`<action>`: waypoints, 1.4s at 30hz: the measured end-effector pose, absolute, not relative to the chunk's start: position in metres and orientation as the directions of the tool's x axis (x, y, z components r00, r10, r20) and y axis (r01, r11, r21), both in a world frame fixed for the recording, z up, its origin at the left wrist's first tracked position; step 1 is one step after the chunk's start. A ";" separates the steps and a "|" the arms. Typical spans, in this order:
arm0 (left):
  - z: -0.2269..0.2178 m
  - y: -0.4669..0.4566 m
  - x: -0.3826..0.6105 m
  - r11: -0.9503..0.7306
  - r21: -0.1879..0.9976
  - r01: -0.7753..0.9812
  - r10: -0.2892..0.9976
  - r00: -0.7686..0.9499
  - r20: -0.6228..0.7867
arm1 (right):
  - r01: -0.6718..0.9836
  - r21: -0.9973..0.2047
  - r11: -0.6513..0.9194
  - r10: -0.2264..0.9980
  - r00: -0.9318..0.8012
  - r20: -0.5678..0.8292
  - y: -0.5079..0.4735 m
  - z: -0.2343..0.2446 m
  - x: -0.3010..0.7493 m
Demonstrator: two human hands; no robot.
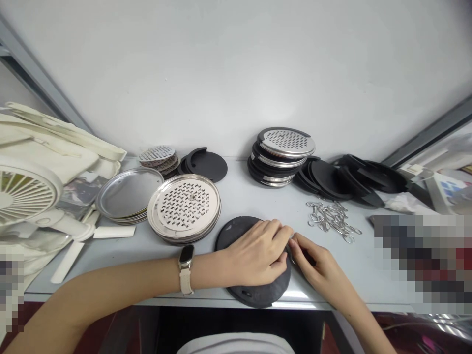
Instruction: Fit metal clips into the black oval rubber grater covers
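Note:
A round black disc [261, 294] lies at the table's front edge, much of it covered by my left hand [256, 250]. My left fingers are curled over its right side, gripping it. At that same edge my right hand [313, 263] has thumb and forefinger pinched together close to the left fingertips. What sits in that pinch is too small and hidden to name. Just left of the disc is a stack of round metal grater plates [186, 209], the top one with a perforated face. Beyond my right hand lies a loose pile of small metal wire clips [330, 219].
Plain metal discs [129, 191] and smaller grater plates [158, 155] are stacked on the left. Farther back stand black rimmed discs [210, 167], stacked black-and-metal graters [285, 142] and more black parts [328, 179]. A white fan [25, 194] occupies the left side.

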State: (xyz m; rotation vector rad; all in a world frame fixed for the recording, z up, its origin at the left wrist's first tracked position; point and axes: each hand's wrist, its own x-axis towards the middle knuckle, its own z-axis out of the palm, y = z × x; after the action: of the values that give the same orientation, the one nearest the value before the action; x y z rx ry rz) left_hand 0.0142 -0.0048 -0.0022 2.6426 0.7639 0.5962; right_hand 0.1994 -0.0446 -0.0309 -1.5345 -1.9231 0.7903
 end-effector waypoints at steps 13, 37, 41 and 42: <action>-0.001 -0.004 0.013 -0.784 0.461 0.416 0.568 0.779 0.264 | 0.711 -0.659 0.245 0.965 -0.245 0.094 -0.045 -0.030 0.201; -0.002 -0.004 0.014 -0.831 0.375 0.410 0.530 0.789 0.311 | 0.710 -0.663 0.238 0.967 -0.238 0.092 -0.047 -0.030 0.200; -0.003 -0.005 0.014 -0.842 0.343 0.417 0.520 0.796 0.310 | 0.707 -0.666 0.237 0.966 -0.243 0.085 -0.047 -0.031 0.201; -0.003 -0.005 0.014 -0.844 0.336 0.418 0.517 0.799 0.307 | 0.706 -0.668 0.236 0.966 -0.243 0.084 -0.048 -0.032 0.201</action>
State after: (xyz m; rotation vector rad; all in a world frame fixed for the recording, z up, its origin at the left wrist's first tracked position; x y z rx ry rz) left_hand 0.0140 -0.0047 -0.0029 2.7360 0.7239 0.5737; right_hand 0.2015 -0.0475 -0.0318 -1.5278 -2.0261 0.7036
